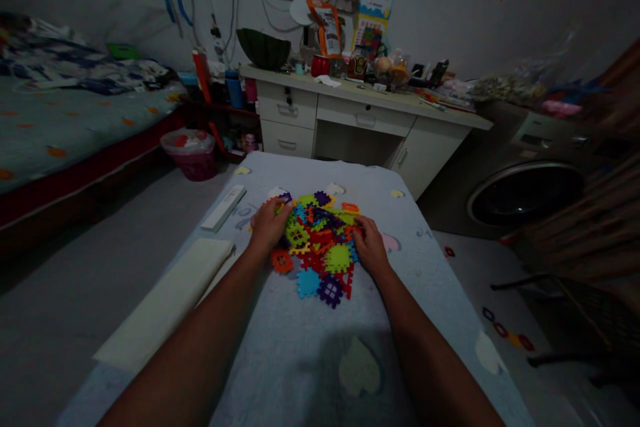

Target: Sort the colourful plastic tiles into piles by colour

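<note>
A heap of colourful plastic interlocking building pieces [320, 233] with notched edges lies on the cloth-covered table [300, 360]. Against the heap's left side rests my left hand [270, 223], its thumb apart and pointing inward, the other fingers partly hidden. Along the right edge my right hand [371, 247] curves its fingers over the outermost pieces, touching them. Both hands cup the pile from either side, and neither has a piece lifted clear. At the near edge lie a blue square piece [308, 282], a purple window piece [331, 290] and an orange piece [282, 261].
Left of the heap are a narrow white box [224, 208] and a folded pale sheet [170, 300]. Beyond the table stands a cluttered white desk [287, 105]. A pink bin [193, 163], a bed [75, 127] and a washing machine [500, 167] surround it. Linked pieces [500, 329] lie on the floor.
</note>
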A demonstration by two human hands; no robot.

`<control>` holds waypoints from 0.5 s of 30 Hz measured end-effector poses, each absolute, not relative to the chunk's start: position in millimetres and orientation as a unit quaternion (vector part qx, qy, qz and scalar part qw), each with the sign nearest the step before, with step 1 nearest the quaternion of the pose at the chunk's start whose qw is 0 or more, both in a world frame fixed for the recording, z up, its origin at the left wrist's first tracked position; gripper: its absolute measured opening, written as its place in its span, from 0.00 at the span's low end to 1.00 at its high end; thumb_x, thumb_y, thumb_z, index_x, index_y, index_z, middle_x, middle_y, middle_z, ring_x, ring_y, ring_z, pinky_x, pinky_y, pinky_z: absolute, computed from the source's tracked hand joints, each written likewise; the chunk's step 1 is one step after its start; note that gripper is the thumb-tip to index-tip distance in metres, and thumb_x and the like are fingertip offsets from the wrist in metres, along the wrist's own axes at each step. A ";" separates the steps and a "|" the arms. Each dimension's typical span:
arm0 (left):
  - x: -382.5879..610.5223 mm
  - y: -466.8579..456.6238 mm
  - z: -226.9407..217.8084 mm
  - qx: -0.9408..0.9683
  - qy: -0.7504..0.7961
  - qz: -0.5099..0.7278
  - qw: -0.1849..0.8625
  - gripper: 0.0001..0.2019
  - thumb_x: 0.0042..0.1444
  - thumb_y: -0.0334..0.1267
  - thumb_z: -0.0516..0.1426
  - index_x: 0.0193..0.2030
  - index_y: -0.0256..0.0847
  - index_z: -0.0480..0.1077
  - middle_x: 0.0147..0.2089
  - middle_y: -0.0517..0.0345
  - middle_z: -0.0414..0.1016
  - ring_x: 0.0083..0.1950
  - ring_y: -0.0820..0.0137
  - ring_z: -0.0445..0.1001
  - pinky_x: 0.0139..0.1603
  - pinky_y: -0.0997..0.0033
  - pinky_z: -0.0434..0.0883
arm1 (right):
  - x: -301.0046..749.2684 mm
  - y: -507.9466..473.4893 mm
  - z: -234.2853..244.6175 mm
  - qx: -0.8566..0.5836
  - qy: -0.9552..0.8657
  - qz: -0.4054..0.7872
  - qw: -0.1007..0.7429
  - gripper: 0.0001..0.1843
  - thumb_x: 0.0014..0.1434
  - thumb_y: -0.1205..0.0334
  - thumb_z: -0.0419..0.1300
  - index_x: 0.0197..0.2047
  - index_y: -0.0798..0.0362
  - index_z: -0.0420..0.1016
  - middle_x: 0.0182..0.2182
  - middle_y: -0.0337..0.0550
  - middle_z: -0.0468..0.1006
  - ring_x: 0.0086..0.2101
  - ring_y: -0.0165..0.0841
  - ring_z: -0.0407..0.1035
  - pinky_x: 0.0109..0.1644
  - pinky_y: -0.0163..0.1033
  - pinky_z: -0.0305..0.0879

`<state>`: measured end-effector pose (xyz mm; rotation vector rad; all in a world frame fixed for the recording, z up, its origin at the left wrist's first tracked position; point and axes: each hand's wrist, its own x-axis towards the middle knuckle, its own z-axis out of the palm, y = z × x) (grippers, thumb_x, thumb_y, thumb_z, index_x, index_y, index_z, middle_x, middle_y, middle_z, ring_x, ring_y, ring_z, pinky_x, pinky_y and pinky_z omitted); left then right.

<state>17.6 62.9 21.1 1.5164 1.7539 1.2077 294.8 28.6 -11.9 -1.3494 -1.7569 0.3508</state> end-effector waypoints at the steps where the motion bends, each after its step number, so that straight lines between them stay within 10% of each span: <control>1: 16.7 64.7 19.7 0.554 0.648 0.448 0.267 0.20 0.56 0.54 0.55 0.47 0.44 0.74 0.51 0.47 0.76 0.58 0.52 0.70 0.58 0.50 0.65 | 294.9 28.8 -11.7 -0.525 -0.710 0.152 0.443 0.18 0.59 0.64 0.52 0.53 0.53 0.70 0.54 0.52 0.71 0.55 0.39 0.65 0.62 0.48 0.61; 15: -18.5 74.6 9.2 0.557 0.648 0.479 0.202 0.22 0.60 0.55 0.49 0.43 0.40 0.74 0.51 0.45 0.76 0.57 0.54 0.70 0.61 0.53 0.63 | 308.7 32.2 -4.7 -0.672 -0.635 0.068 0.375 0.15 0.58 0.62 0.51 0.41 0.55 0.77 0.38 0.52 0.79 0.39 0.41 0.72 0.49 0.46 0.67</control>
